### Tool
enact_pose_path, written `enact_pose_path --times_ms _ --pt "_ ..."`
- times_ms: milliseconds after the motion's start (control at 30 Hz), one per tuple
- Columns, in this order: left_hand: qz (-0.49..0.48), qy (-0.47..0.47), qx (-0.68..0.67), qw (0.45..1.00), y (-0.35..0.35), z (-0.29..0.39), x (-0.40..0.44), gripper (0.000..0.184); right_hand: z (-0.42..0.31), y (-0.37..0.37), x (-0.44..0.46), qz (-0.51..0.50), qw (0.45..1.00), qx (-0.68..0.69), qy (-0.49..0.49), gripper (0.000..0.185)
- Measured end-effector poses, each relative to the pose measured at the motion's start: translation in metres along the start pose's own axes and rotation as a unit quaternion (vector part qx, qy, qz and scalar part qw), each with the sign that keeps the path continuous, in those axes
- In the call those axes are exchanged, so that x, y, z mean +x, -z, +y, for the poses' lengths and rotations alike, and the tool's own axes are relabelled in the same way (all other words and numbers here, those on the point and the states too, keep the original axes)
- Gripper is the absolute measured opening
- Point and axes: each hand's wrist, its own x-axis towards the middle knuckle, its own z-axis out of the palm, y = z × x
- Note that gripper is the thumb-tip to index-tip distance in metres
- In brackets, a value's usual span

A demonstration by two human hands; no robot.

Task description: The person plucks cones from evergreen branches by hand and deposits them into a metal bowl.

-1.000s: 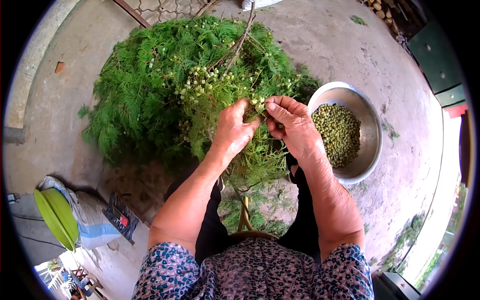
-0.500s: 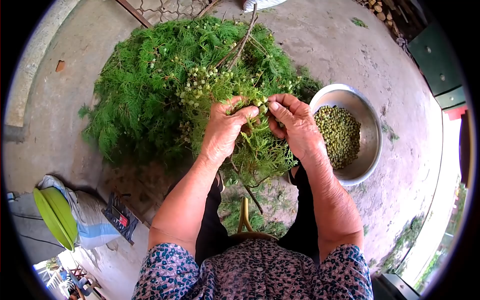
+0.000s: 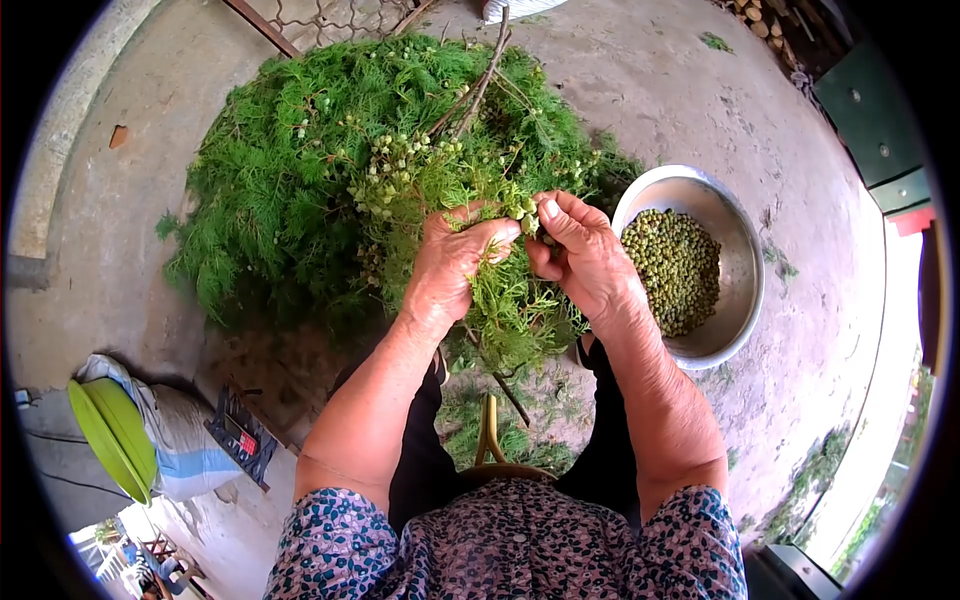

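Note:
My left hand (image 3: 452, 262) is closed around a leafy evergreen sprig (image 3: 510, 310), thumb pressed near a cluster of pale green cones (image 3: 526, 212). At that cluster, my right hand (image 3: 585, 245) pinches with thumb and forefinger; its other fingers curl in. The small cone at its fingertips is mostly hidden. Behind both hands spreads a large heap of cut evergreen branches (image 3: 290, 170) bearing more cones. To the right of my right hand stands a metal basin (image 3: 740, 290), partly filled with picked green cones (image 3: 672, 270).
A lime-green basin (image 3: 110, 435) leans by a pale sack (image 3: 180, 440) at lower left, with a dark tray-like object (image 3: 240, 437) beside it. Green drawers (image 3: 870, 125) and stacked firewood (image 3: 765, 20) are at upper right. Leaf scraps lie on the concrete floor (image 3: 660, 110).
My right hand has shifted slightly, its thumb now more upright against the cone cluster. The left hand keeps its hold on the sprig almost in place.

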Motion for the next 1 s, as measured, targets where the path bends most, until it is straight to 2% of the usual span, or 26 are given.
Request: enact_pose_path --times_ms 67,200,333,400,433,467,567,633,767,833,1000 --pt "-0.012 0.023 -0.001 1.000 0.000 0.002 -0.001 0.006 -0.001 0.004 0.001 -0.011 0.998 0.063 -0.028 0.018" --pt "0.006 -0.005 0.005 1.000 -0.004 0.002 -0.001 0.006 -0.001 0.002 0.000 0.011 0.998 0.057 -0.010 0.019" --pt "0.027 -0.042 0.082 0.995 0.000 -0.003 0.003 0.003 -0.005 -0.005 -0.002 0.000 0.999 0.016 0.028 0.022" --pt "0.037 -0.030 0.188 0.981 0.002 -0.001 0.001 0.003 -0.004 -0.012 -0.005 0.066 0.990 -0.115 0.056 0.021" --pt "0.040 -0.074 0.209 0.974 0.002 -0.007 0.003 0.007 -0.005 -0.012 -0.006 0.057 0.981 -0.175 0.059 0.019" --pt "0.040 -0.074 0.208 0.974 0.002 -0.007 0.002 0.007 -0.002 -0.010 -0.005 0.038 0.976 -0.203 0.072 0.017" --pt "0.007 -0.052 0.214 0.975 0.002 -0.002 0.000 0.006 0.002 -0.008 -0.002 0.057 0.989 -0.135 0.029 0.016" --pt "0.003 -0.049 0.186 0.981 0.000 0.000 -0.002 0.005 0.002 -0.007 -0.002 0.045 0.998 -0.040 0.003 0.016" --pt "-0.009 -0.048 0.149 0.988 0.001 -0.002 -0.003 0.007 0.001 -0.006 -0.001 0.042 0.999 -0.011 -0.019 0.018" --pt "-0.016 -0.040 0.136 0.990 0.001 -0.002 -0.003 0.007 0.000 -0.007 -0.001 0.072 0.996 0.017 -0.042 0.020" --pt "-0.011 -0.026 0.079 0.996 -0.002 -0.002 -0.002 0.006 0.000 -0.008 0.000 0.048 0.998 0.041 -0.019 0.022"
